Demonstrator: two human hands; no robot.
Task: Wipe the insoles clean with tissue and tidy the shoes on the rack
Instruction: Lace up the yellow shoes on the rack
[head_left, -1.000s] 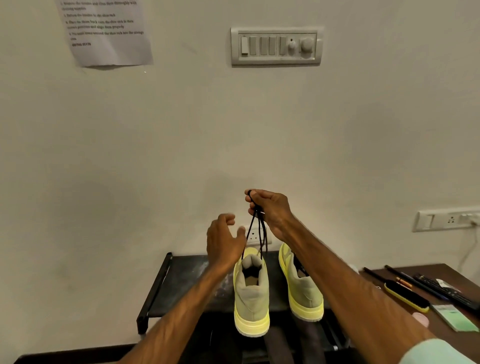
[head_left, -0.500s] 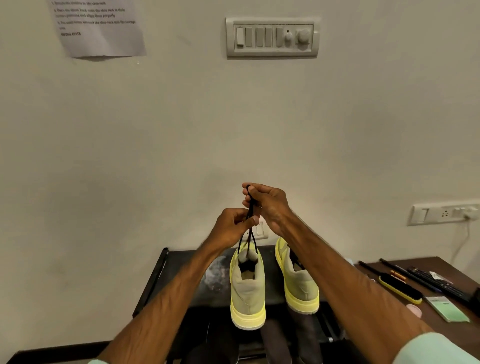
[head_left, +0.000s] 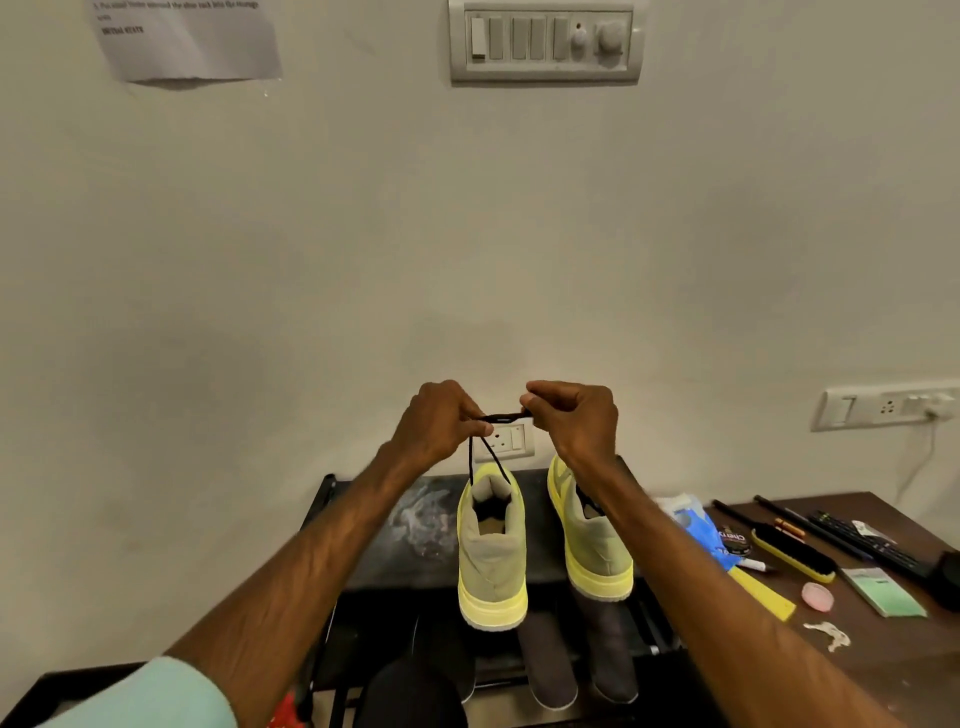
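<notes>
Both hands (head_left: 441, 421) (head_left: 571, 415) pinch a black lace (head_left: 501, 417) taut, level, above the toe-away shoe (head_left: 491, 551).

A single wide-angle view is given, taken from the head and directed forward and slightly downward. The wall (head_left: 467, 234) is faced squarely and fills the upper two thirds of the frame. The shoe rack (head_left: 405, 571) is seen from close above at lower centre, the tabletop (head_left: 893, 665) at lower right. The left hand (head_left: 441, 421) and right hand (head_left: 576, 421) are seen at arm's length, just below mid-frame.
</notes>
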